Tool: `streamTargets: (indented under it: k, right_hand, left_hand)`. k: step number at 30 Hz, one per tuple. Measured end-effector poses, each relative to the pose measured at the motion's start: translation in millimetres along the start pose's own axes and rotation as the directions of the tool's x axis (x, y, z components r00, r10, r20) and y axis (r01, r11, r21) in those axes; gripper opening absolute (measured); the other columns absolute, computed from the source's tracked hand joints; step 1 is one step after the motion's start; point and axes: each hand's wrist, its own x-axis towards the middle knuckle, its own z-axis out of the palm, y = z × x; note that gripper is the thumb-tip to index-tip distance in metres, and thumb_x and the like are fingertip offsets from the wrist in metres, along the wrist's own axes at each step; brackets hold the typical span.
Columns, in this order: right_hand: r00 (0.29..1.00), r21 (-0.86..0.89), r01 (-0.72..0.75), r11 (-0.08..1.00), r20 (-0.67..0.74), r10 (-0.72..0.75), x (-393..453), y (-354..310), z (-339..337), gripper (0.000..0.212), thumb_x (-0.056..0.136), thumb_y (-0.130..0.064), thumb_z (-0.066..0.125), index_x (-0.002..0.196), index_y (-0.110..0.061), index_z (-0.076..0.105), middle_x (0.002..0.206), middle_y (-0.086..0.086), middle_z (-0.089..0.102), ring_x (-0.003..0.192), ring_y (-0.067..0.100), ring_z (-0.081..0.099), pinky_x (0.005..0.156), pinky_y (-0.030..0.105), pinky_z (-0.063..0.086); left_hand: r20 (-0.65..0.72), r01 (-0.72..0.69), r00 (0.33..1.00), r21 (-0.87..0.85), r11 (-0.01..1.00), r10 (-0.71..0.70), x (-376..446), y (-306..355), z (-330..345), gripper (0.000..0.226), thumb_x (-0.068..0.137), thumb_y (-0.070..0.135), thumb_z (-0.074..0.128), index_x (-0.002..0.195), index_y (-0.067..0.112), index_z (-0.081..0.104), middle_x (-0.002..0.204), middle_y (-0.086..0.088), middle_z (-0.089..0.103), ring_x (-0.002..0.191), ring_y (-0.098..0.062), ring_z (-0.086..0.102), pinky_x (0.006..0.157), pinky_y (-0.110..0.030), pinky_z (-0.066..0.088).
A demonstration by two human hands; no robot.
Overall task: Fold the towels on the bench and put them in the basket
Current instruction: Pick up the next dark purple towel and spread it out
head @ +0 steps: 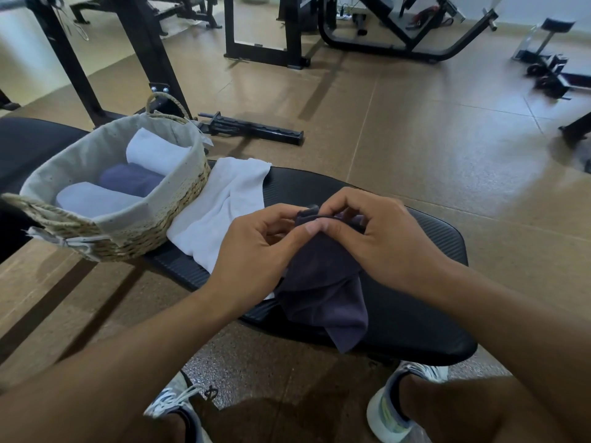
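We hold a dark towel [323, 282] over the bench [415, 302] with both hands. Our left hand [256, 247] pinches its upper edge between thumb and fingers, and our right hand [380, 238] pinches the same edge just beside it, so the two thumbs almost touch. The fingers of both hands are curled around the cloth. The rest of the dark towel hangs down in loose folds, and its lower corner lies on the black pad of the bench, near the front edge.

A white towel [224, 212] lies unfolded on the bench, to the left of our hands. Its far part touches the basket [153, 231] and its near part goes under our left hand.

The basket stands on the left end of the bench, woven, with a cloth lining and rope handles. Inside it we see three rolled towels side by side: a white one [153, 153] at the far side, a dark one [131, 182] in the middle and a pale one [92, 198] at the near side.

Below the bench we see our two shoes [393, 407] on the floor [415, 139]. Black gym frames [287, 30] stand on the far side of the room.
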Motion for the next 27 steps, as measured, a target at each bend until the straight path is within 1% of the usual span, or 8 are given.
streamTargets:
  k: [2,6,9,13,19,21,24,27]
  right_hand:
    - [1.0,-0.018,0.017,1.0,-0.006,-0.017,-0.4,-0.1,-0.1,0.005,0.094,-0.036,0.068,0.095,-0.03,0.068,0.09,-0.015,0.068,0.092,0.008,0.062,0.08,0.028,0.05]
    - [0.997,-0.026,0.061,0.998,-0.037,-0.062,-1.2,-0.8,0.2,0.004,0.093,-0.03,0.07,0.094,-0.026,0.069,0.094,-0.014,0.065,0.095,0.009,0.061,0.083,0.031,0.05]
    - [0.995,-0.014,0.082,0.997,-0.059,-0.083,-2.1,-2.0,0.4,0.002,0.093,-0.028,0.07,0.092,-0.028,0.068,0.097,-0.013,0.063,0.093,0.011,0.06,0.081,0.026,0.049]
    - [0.993,-0.019,0.097,0.995,-0.061,-0.098,-2.4,-3.4,0.7,0.006,0.093,-0.028,0.071,0.092,-0.031,0.067,0.097,-0.013,0.062,0.089,0.013,0.059,0.079,0.023,0.046]
    - [0.996,-0.029,0.068,0.997,-0.059,-0.069,-2.0,-4.4,0.5,0.004,0.093,-0.029,0.07,0.09,-0.031,0.067,0.093,-0.017,0.067,0.093,0.006,0.061,0.08,0.018,0.044]
    - [0.997,-0.022,0.047,0.999,-0.052,-0.048,-2.5,-4.1,0.4,0.004,0.093,-0.031,0.07,0.09,-0.032,0.067,0.091,-0.016,0.068,0.092,0.006,0.062,0.081,0.022,0.046]
    - [0.998,-0.012,0.035,0.999,-0.049,-0.036,-3.3,-2.9,0.7,0.003,0.093,-0.032,0.069,0.091,-0.031,0.068,0.088,-0.012,0.069,0.09,0.009,0.063,0.08,0.032,0.051]
    - [0.997,-0.012,0.037,0.999,-0.061,-0.037,-3.6,-2.2,0.7,0.003,0.092,-0.033,0.069,0.091,-0.031,0.068,0.088,-0.012,0.07,0.09,0.01,0.064,0.081,0.037,0.053]
  left_hand:
    - [-0.035,-0.002,0.999,0.007,1.0,0.002,-0.2,1.3,0.2,0.015,0.083,0.034,0.068,0.094,0.026,0.075,0.081,0.007,0.077,0.066,0.0,0.068,0.058,-0.015,0.051]
    - [-0.046,0.019,0.999,0.038,0.999,-0.017,0.8,0.7,-3.8,0.027,0.101,0.032,0.057,0.091,0.02,0.078,0.075,-0.017,0.07,0.057,-0.027,0.062,0.05,-0.037,0.05]
    - [-0.07,0.073,0.995,-0.053,0.996,-0.077,1.2,3.8,-4.7,0.032,0.104,0.016,0.052,0.086,0.01,0.078,0.072,-0.009,0.073,0.063,-0.016,0.067,0.053,-0.027,0.052]
    - [-0.055,0.075,0.995,-0.099,0.992,-0.081,0.8,7.2,-4.2,0.033,0.103,0.009,0.049,0.088,0.007,0.078,0.076,-0.009,0.075,0.067,-0.016,0.07,0.056,-0.021,0.053]
    - [-0.018,0.035,0.999,-0.075,0.997,-0.037,0.0,6.7,-4.4,0.042,0.103,0.011,0.048,0.083,0.027,0.081,0.076,0.002,0.075,0.071,-0.009,0.068,0.063,-0.022,0.054]
    - [-0.009,0.022,1.0,-0.054,0.998,-0.023,0.6,5.9,-4.5,0.042,0.099,0.015,0.047,0.077,0.03,0.08,0.072,0.006,0.073,0.069,-0.008,0.067,0.064,-0.022,0.053]
    - [-0.01,0.011,1.0,-0.018,1.0,-0.011,-0.2,5.5,-2.9,0.055,0.102,0.004,0.046,0.06,0.029,0.071,0.059,0.012,0.063,0.06,-0.003,0.06,0.058,-0.02,0.05]
    - [-0.003,0.01,1.0,-0.024,1.0,-0.01,-1.7,4.2,-2.9,0.044,0.101,0.003,0.047,0.064,0.014,0.069,0.06,0.009,0.062,0.059,-0.004,0.059,0.056,-0.02,0.05]
